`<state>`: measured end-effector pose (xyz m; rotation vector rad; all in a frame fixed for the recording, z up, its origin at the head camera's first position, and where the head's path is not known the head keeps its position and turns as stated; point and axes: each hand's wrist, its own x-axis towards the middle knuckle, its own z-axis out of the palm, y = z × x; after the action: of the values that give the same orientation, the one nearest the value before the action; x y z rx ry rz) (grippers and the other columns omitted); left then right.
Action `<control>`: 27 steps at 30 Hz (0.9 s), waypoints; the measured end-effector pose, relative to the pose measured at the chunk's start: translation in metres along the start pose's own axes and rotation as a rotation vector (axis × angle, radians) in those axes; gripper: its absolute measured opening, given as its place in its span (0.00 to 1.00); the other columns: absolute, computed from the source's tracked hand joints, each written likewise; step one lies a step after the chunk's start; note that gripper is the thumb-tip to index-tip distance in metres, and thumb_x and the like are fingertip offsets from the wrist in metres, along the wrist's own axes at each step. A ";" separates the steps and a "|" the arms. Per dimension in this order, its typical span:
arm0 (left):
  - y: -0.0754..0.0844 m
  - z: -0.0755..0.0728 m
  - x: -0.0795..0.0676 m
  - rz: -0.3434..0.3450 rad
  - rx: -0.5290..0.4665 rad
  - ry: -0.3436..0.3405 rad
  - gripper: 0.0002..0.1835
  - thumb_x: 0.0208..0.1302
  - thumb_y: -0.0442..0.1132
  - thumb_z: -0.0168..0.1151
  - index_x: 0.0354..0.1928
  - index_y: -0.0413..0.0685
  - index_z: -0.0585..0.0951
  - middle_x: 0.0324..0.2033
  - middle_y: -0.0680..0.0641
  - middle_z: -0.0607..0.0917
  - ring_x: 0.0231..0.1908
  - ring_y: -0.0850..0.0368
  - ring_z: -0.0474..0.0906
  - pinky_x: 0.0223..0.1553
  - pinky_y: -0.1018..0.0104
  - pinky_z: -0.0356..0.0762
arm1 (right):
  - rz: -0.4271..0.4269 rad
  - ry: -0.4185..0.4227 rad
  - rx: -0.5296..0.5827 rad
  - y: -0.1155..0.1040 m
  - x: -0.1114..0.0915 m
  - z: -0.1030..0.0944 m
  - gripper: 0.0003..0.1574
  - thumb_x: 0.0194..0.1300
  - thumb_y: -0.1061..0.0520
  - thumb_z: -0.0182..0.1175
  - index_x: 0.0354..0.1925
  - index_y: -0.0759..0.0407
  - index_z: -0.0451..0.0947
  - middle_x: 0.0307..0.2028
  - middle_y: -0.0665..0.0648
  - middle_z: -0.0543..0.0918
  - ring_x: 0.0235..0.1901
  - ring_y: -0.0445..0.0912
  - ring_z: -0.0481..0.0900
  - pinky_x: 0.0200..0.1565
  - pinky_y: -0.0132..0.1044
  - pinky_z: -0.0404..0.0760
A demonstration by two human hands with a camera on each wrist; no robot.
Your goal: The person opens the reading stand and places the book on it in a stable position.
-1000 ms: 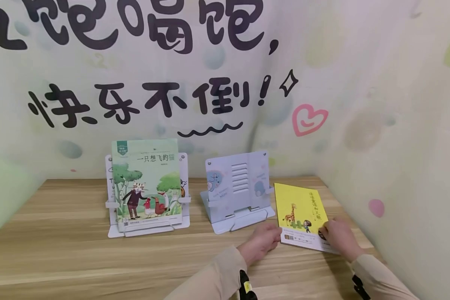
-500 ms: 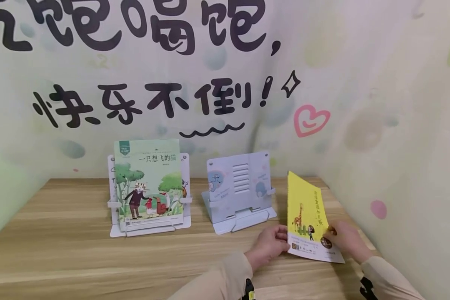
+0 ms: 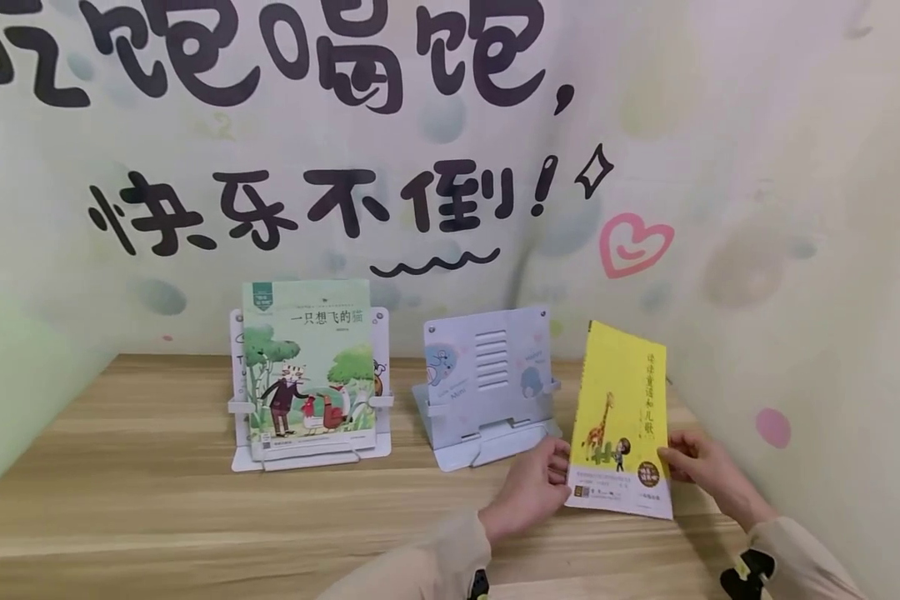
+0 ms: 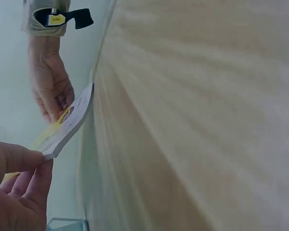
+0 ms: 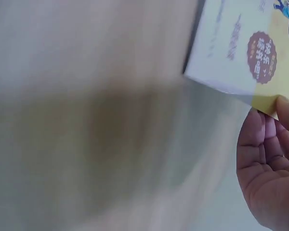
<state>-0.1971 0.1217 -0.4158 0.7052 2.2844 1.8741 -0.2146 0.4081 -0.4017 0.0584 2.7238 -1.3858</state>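
A yellow book (image 3: pixel 622 392) with a giraffe on its cover stands tilted up at the right of the table, its white lower band toward me. My left hand (image 3: pixel 532 490) pinches its lower left corner; in the left wrist view the thumb (image 4: pixel 21 156) lies on one face and the fingers behind. At the right edge my right hand (image 3: pixel 712 475) pinches the book between thumb and fingers, as the right wrist view also shows. Just left of the book stands a pale blue metal book stand (image 3: pixel 487 375) with no book on it.
Farther left, a green picture book (image 3: pixel 311 367) with a cat on the cover leans on a white book stand (image 3: pixel 237 450). A printed cloth wall (image 3: pixel 450 292) rises behind the wooden table (image 3: pixel 195 533), and another wall closes in on the right.
From lying nearly flat, the yellow book has been raised to a tilt, its cover turning toward me. Both hands have kept to its sides, and the head view has shifted a little.
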 end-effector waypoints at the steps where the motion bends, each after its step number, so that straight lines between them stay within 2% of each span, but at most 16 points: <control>1: 0.001 -0.004 0.000 0.015 0.021 0.008 0.26 0.47 0.17 0.58 0.50 0.41 0.73 0.34 0.46 0.83 0.32 0.66 0.79 0.33 0.80 0.76 | -0.036 0.019 -0.008 -0.006 0.002 0.001 0.22 0.68 0.63 0.53 0.51 0.81 0.65 0.35 0.57 0.79 0.30 0.37 0.77 0.35 0.34 0.82; 5: 0.008 -0.022 0.001 0.069 0.098 0.065 0.30 0.50 0.19 0.57 0.58 0.44 0.70 0.31 0.44 0.85 0.30 0.66 0.80 0.31 0.80 0.75 | -0.159 0.083 -0.035 -0.035 0.014 0.007 0.20 0.67 0.66 0.53 0.52 0.81 0.66 0.36 0.63 0.78 0.30 0.35 0.77 0.35 0.34 0.83; 8: 0.015 -0.040 0.005 0.075 0.129 0.117 0.29 0.52 0.22 0.57 0.58 0.46 0.70 0.33 0.43 0.85 0.31 0.64 0.81 0.32 0.78 0.76 | -0.218 0.109 -0.040 -0.060 0.025 0.011 0.21 0.68 0.65 0.52 0.54 0.80 0.66 0.39 0.67 0.77 0.32 0.33 0.77 0.37 0.33 0.83; 12: 0.024 -0.070 0.013 0.103 0.133 0.206 0.22 0.56 0.24 0.58 0.54 0.43 0.74 0.38 0.42 0.84 0.36 0.56 0.82 0.37 0.74 0.79 | -0.277 0.133 -0.035 -0.093 0.044 0.019 0.22 0.68 0.62 0.53 0.54 0.77 0.67 0.42 0.70 0.77 0.33 0.34 0.78 0.39 0.34 0.83; 16: 0.029 -0.101 0.022 0.163 0.173 0.315 0.17 0.54 0.23 0.60 0.48 0.37 0.77 0.38 0.41 0.84 0.38 0.51 0.82 0.40 0.70 0.80 | -0.307 0.155 -0.049 -0.120 0.062 0.031 0.19 0.68 0.59 0.54 0.52 0.72 0.69 0.43 0.68 0.78 0.36 0.41 0.80 0.39 0.35 0.83; 22: 0.026 -0.136 0.029 0.147 0.284 0.399 0.22 0.55 0.24 0.62 0.53 0.40 0.74 0.35 0.42 0.84 0.35 0.51 0.82 0.39 0.67 0.81 | -0.363 0.212 -0.067 -0.147 0.085 0.050 0.15 0.66 0.60 0.56 0.48 0.69 0.72 0.39 0.66 0.79 0.37 0.52 0.80 0.37 0.33 0.83; 27: 0.020 -0.151 0.030 0.118 0.340 0.433 0.17 0.59 0.28 0.61 0.51 0.42 0.75 0.35 0.43 0.84 0.36 0.52 0.81 0.39 0.64 0.81 | -0.447 0.226 -0.079 -0.155 0.099 0.062 0.10 0.64 0.65 0.57 0.43 0.71 0.74 0.36 0.67 0.80 0.33 0.52 0.81 0.35 0.32 0.83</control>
<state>-0.2732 0.0007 -0.3551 0.5135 2.9415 1.8540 -0.3207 0.2659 -0.3224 -0.4533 3.1118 -1.4387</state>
